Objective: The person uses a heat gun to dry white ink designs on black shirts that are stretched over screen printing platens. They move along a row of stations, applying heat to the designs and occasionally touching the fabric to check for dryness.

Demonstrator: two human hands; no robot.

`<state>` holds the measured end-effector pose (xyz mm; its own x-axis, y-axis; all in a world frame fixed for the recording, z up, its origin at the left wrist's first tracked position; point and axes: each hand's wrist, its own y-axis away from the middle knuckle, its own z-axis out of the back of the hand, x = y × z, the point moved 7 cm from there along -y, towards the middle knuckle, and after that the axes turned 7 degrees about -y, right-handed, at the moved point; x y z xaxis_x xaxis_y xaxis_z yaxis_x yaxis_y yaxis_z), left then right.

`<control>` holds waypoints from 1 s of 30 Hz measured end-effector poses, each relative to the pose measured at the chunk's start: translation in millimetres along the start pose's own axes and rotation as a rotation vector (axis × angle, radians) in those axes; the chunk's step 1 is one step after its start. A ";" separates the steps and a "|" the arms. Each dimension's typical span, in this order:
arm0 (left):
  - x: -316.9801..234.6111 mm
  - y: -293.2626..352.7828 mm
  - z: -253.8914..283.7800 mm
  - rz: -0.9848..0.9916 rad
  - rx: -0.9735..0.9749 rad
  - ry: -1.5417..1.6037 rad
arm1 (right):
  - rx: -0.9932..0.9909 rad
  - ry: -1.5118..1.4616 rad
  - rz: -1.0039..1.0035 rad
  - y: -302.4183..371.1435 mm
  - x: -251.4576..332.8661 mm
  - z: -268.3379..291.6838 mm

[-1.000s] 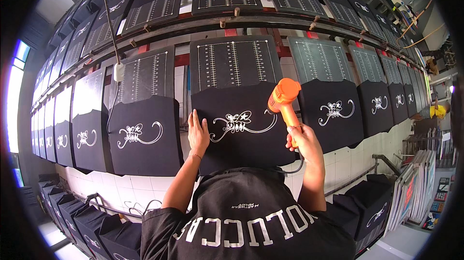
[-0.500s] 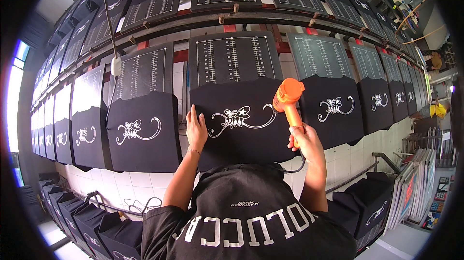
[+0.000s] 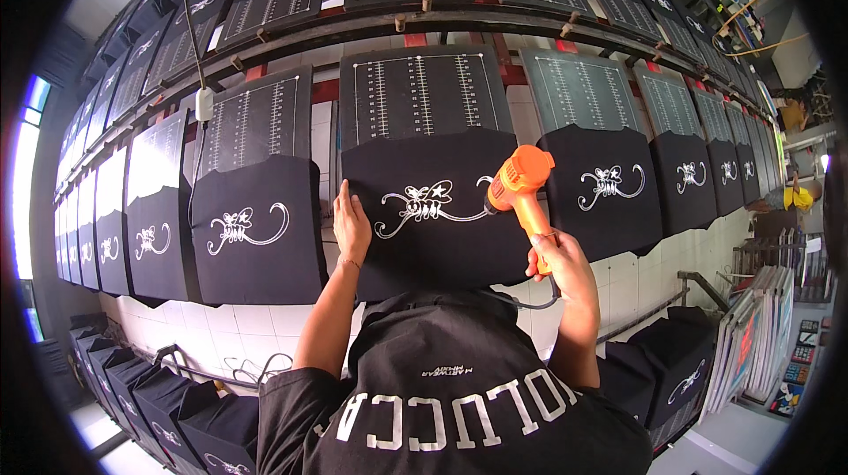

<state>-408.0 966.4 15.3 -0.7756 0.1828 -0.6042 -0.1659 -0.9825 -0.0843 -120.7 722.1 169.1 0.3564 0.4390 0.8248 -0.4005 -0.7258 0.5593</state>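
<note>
My right hand [image 3: 563, 261] is wrapped round the handle of an orange heat gun [image 3: 523, 184]. Its dark nozzle points down and left, close above the right curl of a white printed design [image 3: 427, 201]. That print lies on a black shirt [image 3: 424, 263] stretched over a dark board with ruler markings [image 3: 426, 91]. At the shirt's left edge rests my left hand [image 3: 352, 226], fingers stretched out and holding nothing. A cord runs from the base of the heat gun toward my body.
More boards with printed black shirts stand in rows on both sides, such as the shirt on the left [image 3: 256, 237]. A wooden rail [image 3: 327, 26] with pegs runs behind. A cable with a white connector [image 3: 204, 105] hangs at left. Framed screens [image 3: 751, 334] lean at right.
The heat gun has tilted slightly, its nozzle moving a little left and down over the print's right curl. My left hand has slid slightly left along the shirt's edge.
</note>
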 end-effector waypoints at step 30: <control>75.8 108.7 7.3 0.107 0.157 -0.054 | 0.146 -0.034 -0.058 11.2 -13.5 -61.7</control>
<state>-489.3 873.7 -33.9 -0.8247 0.0836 -0.5593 -0.1705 -0.9797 0.1051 -182.0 740.7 169.4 0.4049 0.4659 0.7867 -0.2527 -0.7699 0.5860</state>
